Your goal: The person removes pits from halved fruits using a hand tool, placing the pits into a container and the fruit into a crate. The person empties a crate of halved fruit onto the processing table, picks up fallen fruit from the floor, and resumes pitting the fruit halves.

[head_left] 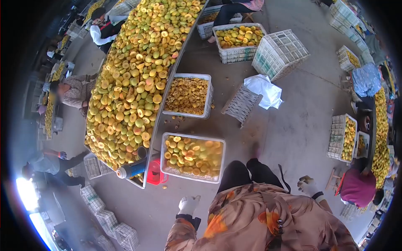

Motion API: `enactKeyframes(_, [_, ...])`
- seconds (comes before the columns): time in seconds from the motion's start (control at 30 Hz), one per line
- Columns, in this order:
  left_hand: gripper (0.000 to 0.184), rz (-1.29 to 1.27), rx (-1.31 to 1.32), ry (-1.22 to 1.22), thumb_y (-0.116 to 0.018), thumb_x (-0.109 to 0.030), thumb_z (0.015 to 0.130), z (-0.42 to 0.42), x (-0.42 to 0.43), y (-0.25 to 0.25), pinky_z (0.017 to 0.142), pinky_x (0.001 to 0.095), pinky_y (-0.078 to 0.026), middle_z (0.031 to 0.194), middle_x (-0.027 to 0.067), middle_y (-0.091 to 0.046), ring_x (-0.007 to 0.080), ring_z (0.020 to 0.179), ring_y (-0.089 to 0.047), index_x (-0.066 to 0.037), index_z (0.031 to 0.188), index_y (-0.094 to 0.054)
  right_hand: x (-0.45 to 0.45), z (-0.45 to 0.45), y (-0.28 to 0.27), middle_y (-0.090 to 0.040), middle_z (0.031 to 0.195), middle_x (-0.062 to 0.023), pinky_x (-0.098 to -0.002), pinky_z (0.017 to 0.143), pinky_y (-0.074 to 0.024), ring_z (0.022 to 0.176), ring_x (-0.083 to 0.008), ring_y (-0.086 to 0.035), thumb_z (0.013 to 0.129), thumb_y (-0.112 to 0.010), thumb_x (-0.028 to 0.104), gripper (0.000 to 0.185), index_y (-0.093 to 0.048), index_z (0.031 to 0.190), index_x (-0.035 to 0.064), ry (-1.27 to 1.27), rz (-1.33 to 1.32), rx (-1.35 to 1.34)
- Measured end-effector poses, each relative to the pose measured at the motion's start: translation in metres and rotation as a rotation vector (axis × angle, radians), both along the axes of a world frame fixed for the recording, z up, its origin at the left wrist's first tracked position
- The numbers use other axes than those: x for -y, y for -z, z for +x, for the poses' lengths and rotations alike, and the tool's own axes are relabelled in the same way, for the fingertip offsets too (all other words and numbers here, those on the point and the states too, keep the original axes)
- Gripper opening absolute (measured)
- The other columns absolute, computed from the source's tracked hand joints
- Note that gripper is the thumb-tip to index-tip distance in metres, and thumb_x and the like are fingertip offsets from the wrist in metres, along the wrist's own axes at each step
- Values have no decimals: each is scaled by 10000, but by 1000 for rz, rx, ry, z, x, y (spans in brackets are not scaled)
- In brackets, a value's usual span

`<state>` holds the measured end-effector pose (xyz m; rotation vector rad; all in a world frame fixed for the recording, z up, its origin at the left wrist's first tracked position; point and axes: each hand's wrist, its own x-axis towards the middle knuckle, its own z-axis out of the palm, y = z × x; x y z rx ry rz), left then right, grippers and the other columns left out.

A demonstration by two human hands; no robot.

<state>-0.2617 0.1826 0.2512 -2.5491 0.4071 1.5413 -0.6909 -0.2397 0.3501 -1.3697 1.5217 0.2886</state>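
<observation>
My left hand (189, 205) wears a white glove and hangs beside my patterned jacket, fingers loosely curled and nothing visible in it. Nearest to it is a white crate (222, 167) of yellow-green halved fruit on the floor, which it does not touch. On my other side, my right hand (308, 185) is out over bare floor in a glove with stained brownish fingers. Those fingers are apart and hold nothing. A long table with a metal edge (168, 83) bears a large heap of halved fruit (130, 88). At its near corner lies a blue cylinder (133, 169).
A red bucket (155, 172) stands under the table corner. Beyond are a crate of fruit pieces (209, 96), a low stool (242, 104) with a white plastic bag (264, 91), and stacked crates (279, 54). Several people work at tables on both sides. More crates (108, 221) line the lower left.
</observation>
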Motion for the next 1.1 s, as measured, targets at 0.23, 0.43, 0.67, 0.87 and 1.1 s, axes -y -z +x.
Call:
enactKeyframes(0.23, [598, -60, 0, -440, -540, -609, 931, -59, 45, -2, 960, 480, -524, 1090, 213, -740, 398, 1079, -691, -79, 1055, -787, 148, 101, -16, -705, 848, -119, -320, 635, -558, 720, -199, -696, 869, -689, 176, 350, -622, 1128, -50, -273, -106, 32])
enactKeyframes(0.43, [506, -204, 168, -665, -600, -503, 922, -82, 53, 40, 970, 455, -520, 1127, 197, -735, 382, 1106, -684, -110, 1220, -714, 214, 241, -5, -705, 878, -96, -317, 691, -561, 778, -171, -699, 900, -682, 164, 295, -649, 1122, -28, -554, -188, 220])
enactKeyframes(0.67, [494, -230, 256, -806, -651, -458, 901, 17, 70, 73, 921, 478, -536, 1035, 151, -725, 358, 1028, -689, -142, 1280, -671, 200, 467, 11, -669, 862, -75, -332, 768, -536, 810, -139, -629, 900, -736, 131, 305, -641, 1168, 19, -920, -183, 294])
enactKeyframes(0.87, [351, -361, 437, -925, -682, -319, 904, 226, 101, 82, 872, 459, -532, 974, 164, -733, 356, 946, -696, -78, 1158, -691, 176, 630, -7, -671, 873, -65, -297, 708, -529, 808, -111, -635, 917, -688, 44, 287, -602, 1188, 10, -887, -79, 313])
enactKeyframes(1.1, [293, -625, 630, -816, -704, -292, 882, 435, 177, 98, 842, 453, -524, 958, 150, -722, 356, 933, -684, -50, 1046, -686, 187, 713, 1, -624, 768, -32, -279, 636, -487, 691, -103, -588, 911, -674, 46, 94, -587, 902, 11, -803, -137, 304])
